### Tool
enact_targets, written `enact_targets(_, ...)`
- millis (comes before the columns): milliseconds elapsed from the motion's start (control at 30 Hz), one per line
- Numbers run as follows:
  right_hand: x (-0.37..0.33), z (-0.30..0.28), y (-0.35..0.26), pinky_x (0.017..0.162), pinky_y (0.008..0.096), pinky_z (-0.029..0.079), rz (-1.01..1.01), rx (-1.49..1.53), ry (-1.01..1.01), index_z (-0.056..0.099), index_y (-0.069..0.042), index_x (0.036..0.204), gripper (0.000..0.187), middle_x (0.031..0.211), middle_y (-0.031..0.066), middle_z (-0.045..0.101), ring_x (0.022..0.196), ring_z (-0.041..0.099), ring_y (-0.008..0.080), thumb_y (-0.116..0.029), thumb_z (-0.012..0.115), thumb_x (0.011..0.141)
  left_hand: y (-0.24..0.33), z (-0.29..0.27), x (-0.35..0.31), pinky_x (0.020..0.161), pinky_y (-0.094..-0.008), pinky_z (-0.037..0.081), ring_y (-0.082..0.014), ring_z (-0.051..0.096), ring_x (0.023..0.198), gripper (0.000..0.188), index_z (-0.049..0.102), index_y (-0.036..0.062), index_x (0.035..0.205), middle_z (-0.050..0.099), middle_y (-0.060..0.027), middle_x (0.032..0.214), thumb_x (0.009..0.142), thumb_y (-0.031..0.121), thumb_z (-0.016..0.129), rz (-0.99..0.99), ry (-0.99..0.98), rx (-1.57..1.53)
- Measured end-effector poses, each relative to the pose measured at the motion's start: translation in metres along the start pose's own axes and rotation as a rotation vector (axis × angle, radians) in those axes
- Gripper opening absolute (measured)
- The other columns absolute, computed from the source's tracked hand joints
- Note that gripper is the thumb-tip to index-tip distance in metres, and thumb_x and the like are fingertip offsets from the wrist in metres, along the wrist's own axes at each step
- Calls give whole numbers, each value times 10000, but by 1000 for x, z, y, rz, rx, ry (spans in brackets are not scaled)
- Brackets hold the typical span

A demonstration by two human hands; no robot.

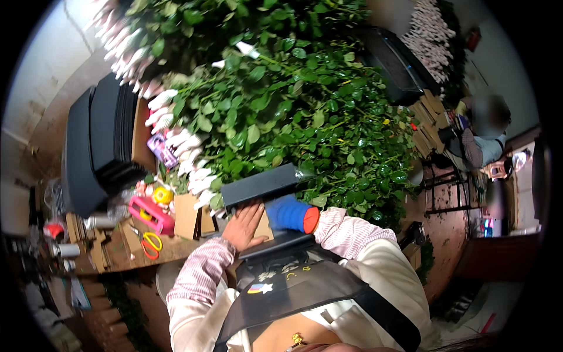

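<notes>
My left hand (243, 226) is bare and lies with its fingers stretched out over a tan cardboard piece (264, 227). Its fingertips reach the lower edge of a dark grey sheet (259, 186) that stands up as a folded panel. In a blue glove with a red cuff, my right hand (287, 215) rests on the other side of the cardboard; motion smears its fingers, and I cannot tell what they grip. A second dark panel (278, 243) lies close against my dark apron (293, 281). Just beyond the panel spreads a big heap of leafy green stems (293, 123).
Pale wrapped flower heads (186, 146) line the heap's left side. Left on the bench are a stack of black sheets (105, 135), a pink tape dispenser (151, 215), scissors (150, 244) and cardboard pieces (186, 216). Another person (487, 138) sits at the far right near more cardboard.
</notes>
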State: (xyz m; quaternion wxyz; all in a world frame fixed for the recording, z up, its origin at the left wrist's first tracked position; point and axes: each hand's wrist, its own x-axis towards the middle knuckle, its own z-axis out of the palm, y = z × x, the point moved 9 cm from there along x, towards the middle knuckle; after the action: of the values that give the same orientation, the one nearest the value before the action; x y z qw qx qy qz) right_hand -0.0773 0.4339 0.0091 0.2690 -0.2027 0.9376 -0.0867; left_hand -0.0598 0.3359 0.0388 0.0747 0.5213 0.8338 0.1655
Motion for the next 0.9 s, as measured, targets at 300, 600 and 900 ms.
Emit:
enact_targets(300,-33,-3,-7,745,500,541,-196,250,161,736,-78,975,312,877,215,709,799,689,384,-353,654,853,3,5,2,1170,-500,287,-403,384,1390,928,362,-49,1490,385,-244,1521,861,566,659,-26,-58,36)
enact_targets(600,-144,-258,211,1081,454,416,443,-140,1601,586,-99,1331,470,1225,144,666,1185,601,300,-198,668,879,9,1,-7,1063,-537,333,-345,466,1227,641,529,155,1435,529,-135,1285,880,431,692,-110,117,200)
enact_targets(900,-144,-246,269,927,467,474,302,-75,1528,660,-77,1053,257,1063,137,682,1037,619,364,-204,694,832,15,-22,-7,969,-484,451,-347,542,1127,564,607,92,1321,571,-135,1182,832,320,771,-129,175,85)
